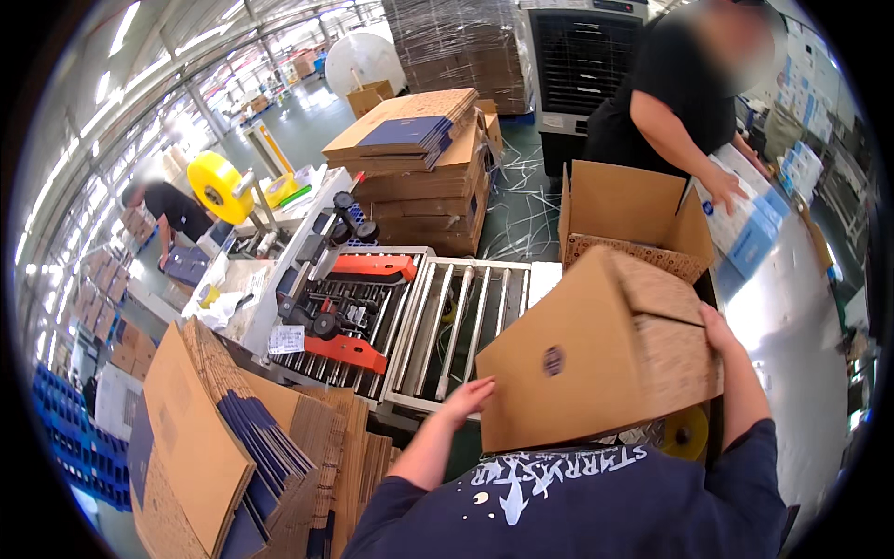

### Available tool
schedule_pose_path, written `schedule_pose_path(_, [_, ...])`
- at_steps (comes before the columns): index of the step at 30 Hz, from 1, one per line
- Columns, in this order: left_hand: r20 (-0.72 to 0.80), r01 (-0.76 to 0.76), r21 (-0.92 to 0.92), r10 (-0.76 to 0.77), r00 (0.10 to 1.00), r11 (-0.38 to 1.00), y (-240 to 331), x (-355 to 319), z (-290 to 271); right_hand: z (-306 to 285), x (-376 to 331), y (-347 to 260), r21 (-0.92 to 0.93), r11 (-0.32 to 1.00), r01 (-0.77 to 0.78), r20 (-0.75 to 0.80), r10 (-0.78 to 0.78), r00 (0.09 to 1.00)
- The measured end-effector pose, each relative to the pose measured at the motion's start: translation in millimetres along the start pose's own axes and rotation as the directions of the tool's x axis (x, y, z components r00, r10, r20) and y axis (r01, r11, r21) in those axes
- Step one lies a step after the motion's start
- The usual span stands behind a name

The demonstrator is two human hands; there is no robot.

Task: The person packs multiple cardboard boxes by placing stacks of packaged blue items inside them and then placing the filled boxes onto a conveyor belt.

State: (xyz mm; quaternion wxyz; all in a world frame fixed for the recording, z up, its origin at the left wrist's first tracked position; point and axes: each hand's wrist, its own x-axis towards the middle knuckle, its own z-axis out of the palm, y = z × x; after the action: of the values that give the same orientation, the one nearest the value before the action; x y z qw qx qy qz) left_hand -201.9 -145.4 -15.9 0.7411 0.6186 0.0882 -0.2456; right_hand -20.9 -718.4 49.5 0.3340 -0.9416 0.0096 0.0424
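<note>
A brown corrugated cardboard box (596,349), folded into shape and tilted, is held up in front of the person's chest, just beside the near end of a steel roller conveyor (456,321). Behind it an open brown cardboard carton (633,219) stands beside a table where a co-worker in black leans. Flat brown cardboard blanks (242,447) lean in a stack at lower left. The right hand (719,331) grasps the box's far right edge; the left hand (466,399) presses open-fingered against its lower left corner. A yellow tape roll (220,186) sits on the sealing machine, well apart.
</note>
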Motion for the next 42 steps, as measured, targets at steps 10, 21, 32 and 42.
schedule_pose_path(10, [-0.032,-0.458,-0.015,0.458,0.889,0.889,205,-82,11,58,-113,-167,0.882,0.436,-0.178,0.229,-0.066,0.971])
schedule_pose_path(21, [0.427,-0.431,0.887,0.063,0.902,0.167,142,39,87,-51,-140,-89,-0.752,0.654,0.082,0.211,0.121,0.970])
schedule_pose_path(32, [0.117,-0.327,0.597,0.324,0.939,0.733,125,12,24,135,-179,-35,-0.086,0.944,-0.318,0.319,0.328,0.889])
schedule_pose_path(42, [-0.253,-0.097,0.703,0.375,0.892,0.705,-37,120,62,4,-147,25,-0.172,0.984,-0.035,0.218,0.072,0.973])
